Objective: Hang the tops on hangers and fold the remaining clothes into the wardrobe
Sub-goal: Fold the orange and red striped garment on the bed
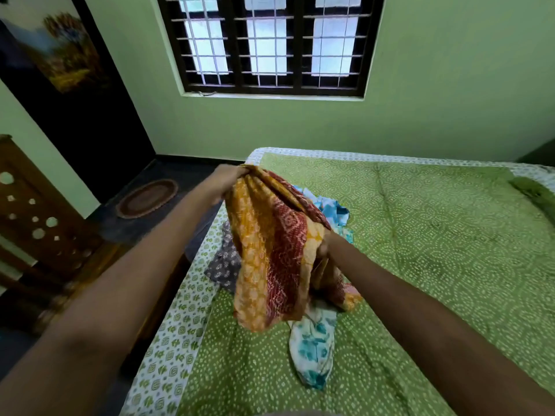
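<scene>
Step in hand looks like sorting: one garment lifted off the pile, not yet hung or folded

Nearest, below the right hand (326, 246): white cotton cloth with teal flower print (312, 346), limp, lying on the green dotted quilted bedspread (435, 265)

Right hand sits against the lower edge of the orange and maroon block-printed cotton garment (270, 253), fingers hidden in the folds; grip cannot be told

Left hand (223, 183), up and farther out, pinches its bunched top edge; cloth hangs in soft pleats, thin, drapey

Under that: grey printed fabric (225, 264); beyond the right hand, light blue cloth (333, 210)

Next needs it spread out, to tell whether it's a top
</scene>
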### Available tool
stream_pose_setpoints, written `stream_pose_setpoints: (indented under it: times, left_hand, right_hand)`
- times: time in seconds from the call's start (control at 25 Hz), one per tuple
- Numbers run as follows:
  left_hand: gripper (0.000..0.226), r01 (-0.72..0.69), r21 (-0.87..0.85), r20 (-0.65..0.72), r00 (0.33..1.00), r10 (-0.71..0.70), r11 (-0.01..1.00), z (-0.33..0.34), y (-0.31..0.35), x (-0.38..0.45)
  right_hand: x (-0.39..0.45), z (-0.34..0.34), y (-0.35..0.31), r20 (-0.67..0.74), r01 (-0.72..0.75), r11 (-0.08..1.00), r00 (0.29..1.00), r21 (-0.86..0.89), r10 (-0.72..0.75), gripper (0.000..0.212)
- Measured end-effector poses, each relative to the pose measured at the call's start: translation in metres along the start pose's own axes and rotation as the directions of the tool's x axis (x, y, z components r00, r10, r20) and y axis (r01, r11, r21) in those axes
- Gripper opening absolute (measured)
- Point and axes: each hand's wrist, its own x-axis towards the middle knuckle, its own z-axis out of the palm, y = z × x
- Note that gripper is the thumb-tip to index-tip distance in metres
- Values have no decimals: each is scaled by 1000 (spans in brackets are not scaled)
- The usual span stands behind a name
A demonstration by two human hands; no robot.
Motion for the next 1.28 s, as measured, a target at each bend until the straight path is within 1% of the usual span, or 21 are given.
stream_pose_setpoints:
  times: [0.04, 0.08, 0.12, 0.16, 0.2, 0.28, 0.32, 0.36, 0.4, 0.44, 0.48, 0.56, 0.6, 0.72, 0.84, 0.96, 1.04, 1.12, 1.2, 1.24, 1.28]
  left_hand:
    - [23, 45, -99, -55, 997, -51, 994, -13, -13, 8]
    - [27, 103, -200, -87, 989, -122, 974, -27, -26, 15]
    - [31, 155, -247, -119, 975, -188, 957, -41, -40, 22]
    - [31, 208, -255, -130, 960, -247, 944, -51, -51, 27]
    - [28, 258, -225, -151, 943, -296, 939, -58, -59, 31]
    - [16, 320, -136, -172, 924, -341, 938, -61, -67, 39]
    - [23, 328, -168, -156, 922, -354, 930, -61, -71, 46]
    - [46, 332, -171, -136, 924, -356, 928, -60, -76, 55]
    - [68, 350, -188, -113, 920, -375, 918, -58, -83, 65]
    - [75, 350, -183, -102, 923, -372, 919, -53, -87, 72]
    - [66, 335, -175, -93, 930, -355, 926, -46, -83, 66]
    - [35, 338, -171, -127, 924, -361, 926, -29, -73, 47]
    - [23, 310, -200, -145, 929, -341, 930, -24, -72, 43]
    - [26, 201, -317, -184, 946, -268, 927, -22, -76, 42]
    - [23, 172, -434, -180, 946, -272, 885, -23, -78, 41]
    - [23, 128, -482, -171, 957, -236, 867, -23, -66, 38]
    - [22, 89, -578, -152, 965, -214, 811, -35, -53, 43]
    - [21, 102, -613, -78, 979, -188, 783, -43, -41, 47]
    - [25, 171, -515, -22, 977, -212, 840, -40, -32, 50]
    - [26, 160, -466, -64, 975, -213, 870, -39, -31, 50]
    - [26, 108, -437, -127, 975, -180, 893, -38, -31, 51]
  right_hand:
    - [1, -9, -5, 37, -11, 1000, 999, 22, 10, 36]
    - [-8, -12, -11, 55, -46, 992, 998, 119, 40, 43]
    - [-20, -22, -17, 29, -29, 990, 999, 137, 25, 46]
    - [-21, -33, -25, -21, 5, 968, 1000, 251, 1, 43]
    - [-28, -50, -36, -73, 113, 949, 993, 294, -96, 35]
    - [-41, -75, -47, -177, 330, 809, 944, 486, -279, 15]
    - [-42, -84, -50, -253, 410, 733, 912, 543, -323, 8]
    - [-32, -98, -44, -328, 442, 658, 897, 610, -298, 15]
    - [-27, -106, -34, -337, 415, 595, 909, 689, -244, 23]
    - [-28, -108, -23, -297, 336, 612, 940, 715, -169, 26]
    - [-26, -106, -12, -235, 234, 667, 968, 707, -91, 38]
    - [-23, -106, 4, -140, 68, 814, 990, 577, 17, 67]
    - [-29, -105, 4, -133, 41, 843, 990, 536, 37, 68]
    - [-39, -112, -6, -213, 182, 828, 974, 530, -78, 46]
    - [-45, -129, -22, -333, 307, 826, 930, 473, -155, 26]
    - [-59, -145, -56, -307, 242, 927, 940, 287, -150, 18]
    - [-68, -153, -80, -283, 248, 943, 942, 221, -181, 15]
    - [-72, -157, -93, -292, 300, 939, 925, 170, -242, 10]
    - [-71, -158, -98, -308, 204, 979, 930, -28, -202, 8]
    - [-74, -158, -99, -319, 169, 979, 927, -118, -198, 8]
    - [-75, -160, -103, -310, 200, 972, 923, -126, -230, 10]
